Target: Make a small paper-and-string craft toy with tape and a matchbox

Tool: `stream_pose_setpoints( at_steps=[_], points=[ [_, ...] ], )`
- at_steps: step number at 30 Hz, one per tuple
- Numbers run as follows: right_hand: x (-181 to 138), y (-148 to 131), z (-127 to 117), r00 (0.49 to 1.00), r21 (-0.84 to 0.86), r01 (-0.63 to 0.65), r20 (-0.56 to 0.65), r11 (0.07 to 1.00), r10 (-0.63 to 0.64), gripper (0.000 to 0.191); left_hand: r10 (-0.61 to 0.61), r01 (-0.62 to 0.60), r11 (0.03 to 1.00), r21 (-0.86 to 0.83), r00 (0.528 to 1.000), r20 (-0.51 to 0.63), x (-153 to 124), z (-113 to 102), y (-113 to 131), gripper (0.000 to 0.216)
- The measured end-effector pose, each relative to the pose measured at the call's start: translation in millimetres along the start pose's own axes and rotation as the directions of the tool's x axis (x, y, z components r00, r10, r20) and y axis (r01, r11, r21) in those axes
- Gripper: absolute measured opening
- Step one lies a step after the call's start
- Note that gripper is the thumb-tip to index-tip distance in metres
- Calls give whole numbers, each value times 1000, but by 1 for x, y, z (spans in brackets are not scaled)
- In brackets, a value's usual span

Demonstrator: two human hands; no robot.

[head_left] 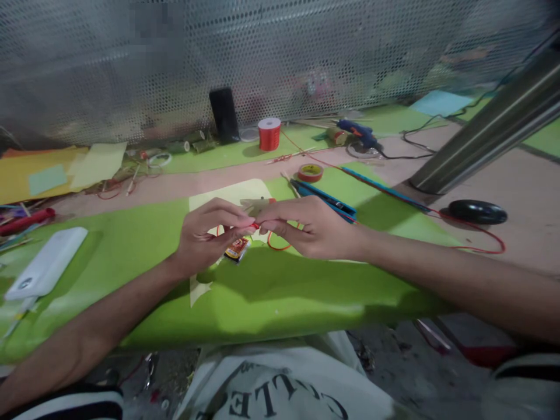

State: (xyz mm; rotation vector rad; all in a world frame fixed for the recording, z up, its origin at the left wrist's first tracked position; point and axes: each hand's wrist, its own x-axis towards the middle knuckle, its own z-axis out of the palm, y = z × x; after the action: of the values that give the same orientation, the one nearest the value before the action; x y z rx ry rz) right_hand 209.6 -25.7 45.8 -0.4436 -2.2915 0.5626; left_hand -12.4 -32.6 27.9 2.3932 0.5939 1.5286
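My left hand [209, 232] and my right hand [306, 226] meet above a green sheet [271, 291], fingertips pinched together on a thin red string [276, 246]. The string loops down under my right hand onto the sheet. A small red and yellow packet [237, 249] lies just below my left fingers. Behind the hands is a pale yellow paper sheet [227, 195] with a small light object [256, 204] on it that I cannot make out.
A red thread spool [269, 133], black cylinder [224, 114] and blue glue gun [356, 132] stand at the back near a perforated wall. A tape roll [310, 172], blue tools [326, 199], a white flat device [48, 262] at left and a black oval object [476, 211] at right.
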Motion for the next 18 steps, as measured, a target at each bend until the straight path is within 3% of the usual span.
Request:
stream_pose_setpoints(
  at_steps=[4, 10, 14, 18],
  points=[
    [2, -1, 0, 995, 84, -98, 1, 992, 99, 21, -49, 49, 997, -55, 999, 6, 0, 0, 1, 13],
    [2, -1, 3, 990, 134, -137, -4, 981, 139, 20, -84, 86, 995, -47, 996, 30, -2, 0, 1, 14],
    [1, 1, 5, 994, 80, -107, -22, 991, 109, 20, -64, 64, 998, 2, 998, 15, -1, 0, 2, 12],
    [-2, 3, 9, 997, -72, 2, -81, 997, -8, 15, -96, 94, 995, 41, 995, 27, -1, 2, 5, 8]
  ],
)
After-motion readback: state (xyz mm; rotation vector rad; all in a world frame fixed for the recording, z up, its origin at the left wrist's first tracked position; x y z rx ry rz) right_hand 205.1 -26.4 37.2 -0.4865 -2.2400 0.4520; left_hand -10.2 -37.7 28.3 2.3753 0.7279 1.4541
